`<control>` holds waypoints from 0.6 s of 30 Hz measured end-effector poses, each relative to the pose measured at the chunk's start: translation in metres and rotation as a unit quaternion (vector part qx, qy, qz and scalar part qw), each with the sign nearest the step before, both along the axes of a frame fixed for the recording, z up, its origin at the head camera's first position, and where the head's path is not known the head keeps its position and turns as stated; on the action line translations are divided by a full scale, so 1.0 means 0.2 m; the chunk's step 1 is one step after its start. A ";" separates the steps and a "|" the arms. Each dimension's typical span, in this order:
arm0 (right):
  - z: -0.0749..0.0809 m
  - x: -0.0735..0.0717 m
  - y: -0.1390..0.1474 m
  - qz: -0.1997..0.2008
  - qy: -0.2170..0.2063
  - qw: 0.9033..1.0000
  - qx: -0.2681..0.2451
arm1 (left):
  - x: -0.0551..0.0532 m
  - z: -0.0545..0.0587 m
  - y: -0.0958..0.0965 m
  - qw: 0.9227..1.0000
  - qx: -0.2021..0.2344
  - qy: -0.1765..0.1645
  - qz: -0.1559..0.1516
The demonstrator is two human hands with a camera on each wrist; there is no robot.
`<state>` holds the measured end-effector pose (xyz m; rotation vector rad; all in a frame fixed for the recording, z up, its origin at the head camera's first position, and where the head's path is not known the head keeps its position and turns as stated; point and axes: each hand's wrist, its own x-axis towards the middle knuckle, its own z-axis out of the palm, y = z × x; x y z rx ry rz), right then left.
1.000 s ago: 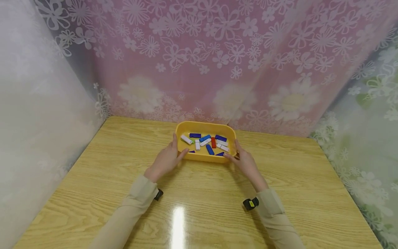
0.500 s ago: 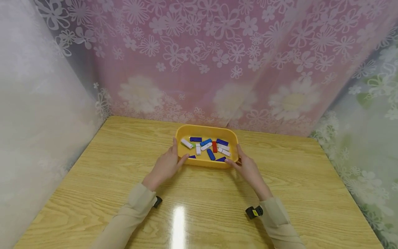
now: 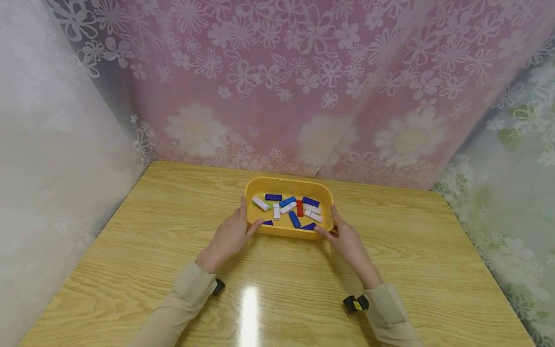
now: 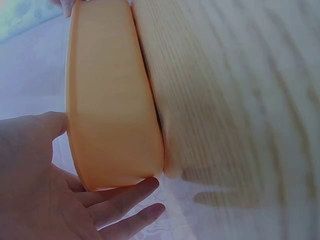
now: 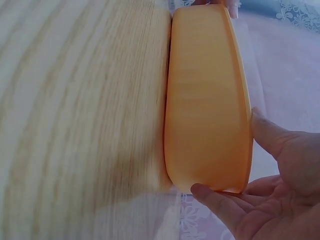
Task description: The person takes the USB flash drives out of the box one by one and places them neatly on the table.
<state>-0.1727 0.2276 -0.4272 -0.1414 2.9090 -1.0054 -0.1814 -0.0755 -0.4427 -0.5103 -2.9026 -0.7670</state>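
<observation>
A yellow plastic bin [image 3: 286, 232] with rounded corners sits at the back middle of the table, its base at or very near the wood. Inside lie several USB sticks: white [image 3: 276, 212], dark blue [image 3: 273, 197], lighter blue [image 3: 287, 201], one red [image 3: 300, 208], and a green one [image 3: 270, 206] partly under a white one. My left hand [image 3: 227, 236] grips the bin's left end, thumb on the front rim, fingers around the side. My right hand [image 3: 350, 243] holds the right end likewise. Both wrist views show the bin's front wall [image 4: 110, 100] between thumb and fingers.
The wooden table [image 3: 151, 231] reaches toward me, with a bright light reflection in front. Close behind the bin hangs a pink flowered curtain [image 3: 269, 96]. Pale curtains [image 3: 65, 144] flank the table. Black wrist cameras [image 3: 355, 304] sit below my cuffs.
Both hands have drawn the bin toward me, away from the back curtain, more slowly in the last half second. The USB sticks have moved along inside it.
</observation>
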 end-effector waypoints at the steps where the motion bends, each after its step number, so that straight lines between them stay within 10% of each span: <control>1: 0.00 0.00 0.00 0.000 0.001 1.000 0.001 | 0.01 0.00 0.00 1.000 0.001 0.001 0.000; 18: -0.01 0.04 0.00 0.001 0.012 1.000 -0.005 | 0.06 -0.01 0.00 1.000 -0.008 0.002 0.010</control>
